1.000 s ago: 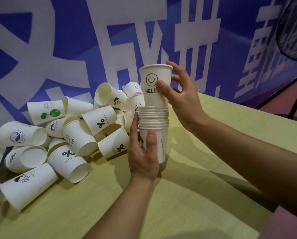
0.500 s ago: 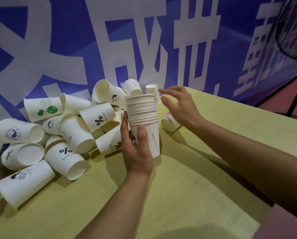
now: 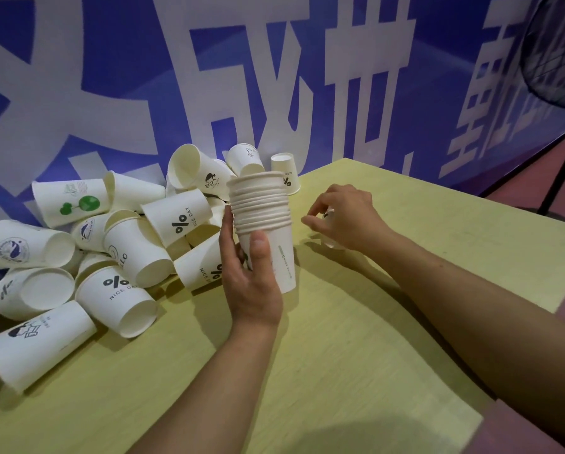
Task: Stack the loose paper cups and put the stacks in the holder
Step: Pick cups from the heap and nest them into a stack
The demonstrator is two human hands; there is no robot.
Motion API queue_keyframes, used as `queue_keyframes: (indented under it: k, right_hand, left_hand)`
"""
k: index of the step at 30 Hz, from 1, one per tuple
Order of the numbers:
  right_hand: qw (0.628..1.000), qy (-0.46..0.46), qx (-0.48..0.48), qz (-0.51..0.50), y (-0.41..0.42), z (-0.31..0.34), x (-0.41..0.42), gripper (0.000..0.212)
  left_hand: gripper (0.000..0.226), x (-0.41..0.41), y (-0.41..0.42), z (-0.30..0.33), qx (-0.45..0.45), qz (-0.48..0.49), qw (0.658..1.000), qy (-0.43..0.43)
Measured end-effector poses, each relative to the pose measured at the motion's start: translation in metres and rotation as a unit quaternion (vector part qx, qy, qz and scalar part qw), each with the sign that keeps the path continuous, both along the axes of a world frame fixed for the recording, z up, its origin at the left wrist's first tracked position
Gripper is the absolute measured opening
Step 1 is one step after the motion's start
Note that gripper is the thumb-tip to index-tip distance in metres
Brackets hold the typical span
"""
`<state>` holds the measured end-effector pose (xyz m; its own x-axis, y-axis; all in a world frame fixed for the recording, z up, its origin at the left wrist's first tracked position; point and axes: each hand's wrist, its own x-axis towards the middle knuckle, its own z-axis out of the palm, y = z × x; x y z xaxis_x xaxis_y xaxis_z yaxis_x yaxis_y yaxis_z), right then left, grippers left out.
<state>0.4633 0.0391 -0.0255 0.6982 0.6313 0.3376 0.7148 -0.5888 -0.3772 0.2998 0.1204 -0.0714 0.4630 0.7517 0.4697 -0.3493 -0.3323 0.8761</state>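
Since half a second ago the right hand (image 3: pixel 346 217) has dropped from beside the stack's rim to the yellow-green table (image 3: pixel 356 355), where its curled fingers close around a small cup (image 3: pixel 331 239) lying on its side, mostly hidden under the palm. One second ago that hand was seating a smiley "HELLO" cup into the top of the stack; that cup now sits fully nested.

From the head camera, the left hand (image 3: pixel 251 280) grips the stack of nested paper cups (image 3: pixel 263 224) upright near the table's middle, thumb across the front of the lowest cup, fingers wrapped behind it. Whether the stack's base touches the table cannot be told.

Left of the stack, a heap of loose paper cups (image 3: pixel 87 253) lies tumbled against the blue banner with white characters (image 3: pixel 274 77), several printed "NICE DAY". One inverted "NICE DAY" cup (image 3: pixel 286 173) stands just behind the stack. A black fan grille (image 3: pixel 556 54) shows at upper right.
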Motion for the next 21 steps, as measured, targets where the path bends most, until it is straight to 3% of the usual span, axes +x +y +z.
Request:
queue_keyframes:
  k: [3,7,11,17,21]
  right_hand:
    - [0.994,0.030,0.096,-0.032,0.000,-0.003,0.000,0.036]
    - [0.979,0.080,0.154,-0.107,-0.001,-0.007,0.006,0.059]
    - [0.965,0.149,0.170,-0.137,-0.004,-0.006,0.017,0.079]
    - [0.955,0.255,0.098,-0.114,-0.017,-0.003,0.025,0.086]
    - [0.927,0.223,0.301,-0.033,-0.018,0.004,0.018,0.082]
  left_hand:
    - [0.078,0.000,-0.001,0.001,0.006,0.000,1.000,0.000]
    - [0.077,0.000,-0.003,0.002,0.017,0.000,1.000,0.000]
    - [0.078,0.000,-0.003,0.002,0.026,0.000,1.000,-0.001]
    - [0.078,0.000,-0.006,0.003,0.031,0.003,1.000,0.001]
    - [0.076,0.000,-0.007,0.002,0.042,-0.003,0.999,0.023]
